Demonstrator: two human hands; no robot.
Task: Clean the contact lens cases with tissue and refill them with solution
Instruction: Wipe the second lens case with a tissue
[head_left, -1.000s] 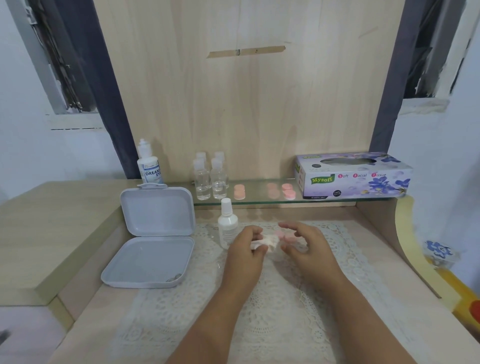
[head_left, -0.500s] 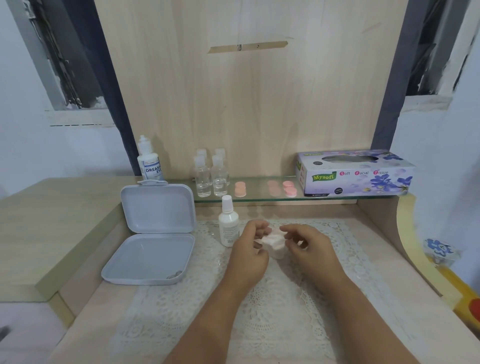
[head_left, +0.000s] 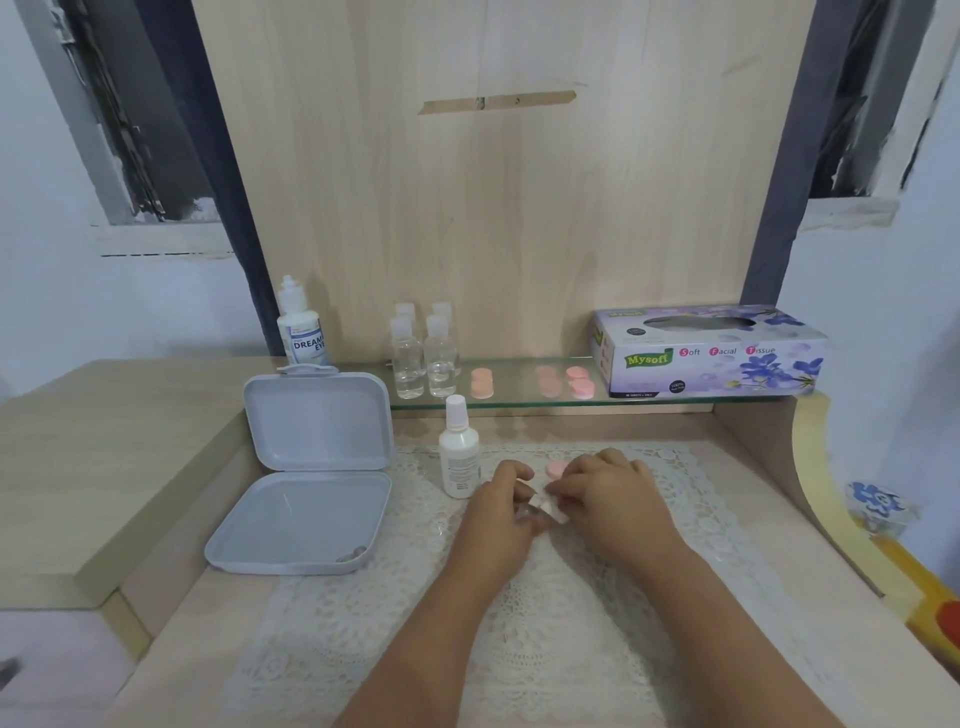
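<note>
My left hand (head_left: 501, 512) and my right hand (head_left: 605, 499) meet over the lace mat (head_left: 519, 613), and both pinch a small white tissue wad (head_left: 545, 505) between their fingertips. A pink contact lens case part (head_left: 555, 469) lies on the mat just behind the fingers. What the tissue wraps is hidden. A white solution bottle (head_left: 458, 449) stands upright left of my left hand. Three more pink lens cases (head_left: 481, 383) (head_left: 546, 379) (head_left: 580, 380) lie on the glass shelf (head_left: 519, 402).
An open grey plastic box (head_left: 311, 473) lies to the left on the desk. On the shelf stand several small clear bottles (head_left: 423, 358), a "Dream Eye" solution bottle (head_left: 301, 332) and a purple tissue box (head_left: 706, 351). A raised wooden ledge (head_left: 104, 457) runs along the left.
The hands dropped slightly toward me and closed tighter on the tissue, which now shows less. The pink case part behind the fingers has come back into sight.
</note>
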